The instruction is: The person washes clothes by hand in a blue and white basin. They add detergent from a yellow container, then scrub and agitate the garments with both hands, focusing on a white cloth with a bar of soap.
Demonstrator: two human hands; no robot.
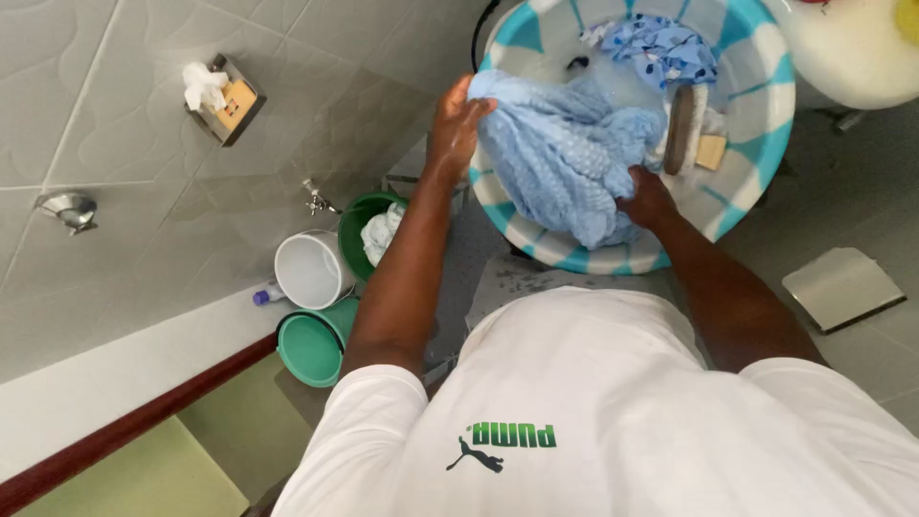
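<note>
Your left hand is clamped on the upper left edge of the pale blue towel, fingers curled over the fold. Your right hand grips the lower right bunch, knuckles buried in the cloth. The hands are apart, with the towel stretched and heaped between them.

The towel sits in the striped teal-and-white basin, just far of your body, its near fold draped over the basin's near rim. Suds and water show at the far side of the basin.

Handling, as a judgement: the cloth looks soaked, so expect it to be heavy, limp and slow to drain. It is soft and will not hold any shape; it sags wherever you leave it unsupported. Soap likely makes it a little slippery. Take it in thick bunched handfuls, not by a thin edge.

Looks: pale blue, nubbly dotted pile, crumpled in deep folds.

Around it: a blue patterned cloth lies at the far side of the basin, a scrubbing brush and a tan soap bar to the right. On the left by the wall stand a white bucket, a green bucket holding cloth, and a teal cup.
</note>
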